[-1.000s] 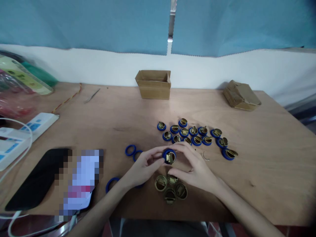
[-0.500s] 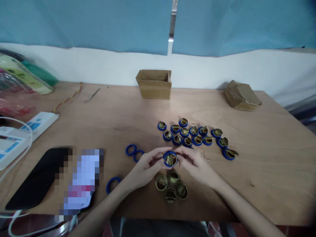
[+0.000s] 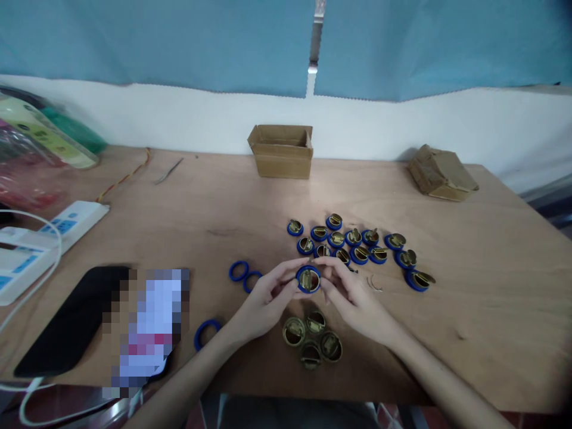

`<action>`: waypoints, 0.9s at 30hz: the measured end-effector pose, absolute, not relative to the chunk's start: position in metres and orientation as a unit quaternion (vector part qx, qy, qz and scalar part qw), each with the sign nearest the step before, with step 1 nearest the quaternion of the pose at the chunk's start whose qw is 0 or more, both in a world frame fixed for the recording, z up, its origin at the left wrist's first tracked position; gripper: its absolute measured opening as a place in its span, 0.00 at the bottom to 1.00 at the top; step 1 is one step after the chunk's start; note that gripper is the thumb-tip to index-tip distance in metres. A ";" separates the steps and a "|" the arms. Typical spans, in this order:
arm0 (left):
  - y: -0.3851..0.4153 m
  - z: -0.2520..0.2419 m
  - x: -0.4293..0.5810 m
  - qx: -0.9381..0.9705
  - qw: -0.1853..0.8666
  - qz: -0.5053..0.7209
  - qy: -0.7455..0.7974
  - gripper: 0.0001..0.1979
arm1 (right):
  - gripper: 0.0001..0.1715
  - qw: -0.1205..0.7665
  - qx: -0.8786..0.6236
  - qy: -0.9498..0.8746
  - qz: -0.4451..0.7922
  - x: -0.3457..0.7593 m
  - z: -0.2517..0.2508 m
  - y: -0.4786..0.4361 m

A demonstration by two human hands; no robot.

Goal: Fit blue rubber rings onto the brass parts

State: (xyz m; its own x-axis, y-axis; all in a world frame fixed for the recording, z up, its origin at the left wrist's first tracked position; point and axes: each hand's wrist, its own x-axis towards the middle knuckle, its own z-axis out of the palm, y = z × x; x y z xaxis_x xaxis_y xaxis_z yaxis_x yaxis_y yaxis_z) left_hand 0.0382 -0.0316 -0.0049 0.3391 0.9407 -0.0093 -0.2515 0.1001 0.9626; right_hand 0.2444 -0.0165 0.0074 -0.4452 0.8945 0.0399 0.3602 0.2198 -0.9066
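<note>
Between both hands is a round brass-coloured metal piece with a blue ring [image 3: 308, 279] around it, held above the table. My left hand [image 3: 270, 296] grips its left edge with thumb and fingers. On the other edge, my right hand [image 3: 348, 292] is closed with thumb and fingertips. Just below lie several bare brass pieces [image 3: 294, 331] with no rings. Beyond my fingers stand several blue-ringed brass pieces [image 3: 336, 239], some with flaps tilted up. Loose blue rings [image 3: 238, 271] lie left of my left hand, and another blue ring [image 3: 206, 335] is by my left forearm.
An open cardboard box [image 3: 283, 161] stands against the wall, with a crumpled cardboard box [image 3: 442, 174] at the back right. At left are a power strip [image 3: 53, 244], a black phone-like slab [image 3: 74, 322], a blurred-out screen [image 3: 152, 322] and tweezers [image 3: 168, 171]. Thin wire bits [image 3: 374, 284] lie right.
Both hands have moved slightly up, away from the bare brass pieces, with the blue-ringed piece still between them. The view has shifted a little; the objects on the table stay as they were.
</note>
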 end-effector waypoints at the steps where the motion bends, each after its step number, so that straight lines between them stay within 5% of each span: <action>1: -0.032 -0.006 0.038 0.484 0.659 0.461 0.345 0.17 | 0.17 0.299 -0.435 -0.726 0.442 0.244 0.007 -0.018; 15: -0.028 -0.010 0.037 0.351 0.758 0.440 0.330 0.20 | 0.21 0.338 -0.405 -0.751 0.397 0.242 0.001 -0.020; 23: -0.013 -0.005 0.017 0.428 0.640 0.447 0.455 0.23 | 0.10 0.445 -0.472 -0.671 0.359 0.251 0.015 -0.016; 27: -0.003 -0.020 0.005 0.506 0.477 0.457 0.555 0.26 | 0.06 0.487 -0.483 -0.631 0.362 0.255 0.021 -0.012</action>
State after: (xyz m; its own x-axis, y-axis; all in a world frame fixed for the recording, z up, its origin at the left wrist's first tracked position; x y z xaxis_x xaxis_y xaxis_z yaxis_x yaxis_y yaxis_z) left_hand 0.0055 -0.0029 -0.0198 -0.0333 0.9972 -0.0668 0.1268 0.0705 0.9894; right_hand 0.2551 -0.0122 0.0210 -0.0583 0.9626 0.2645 0.2573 0.2705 -0.9277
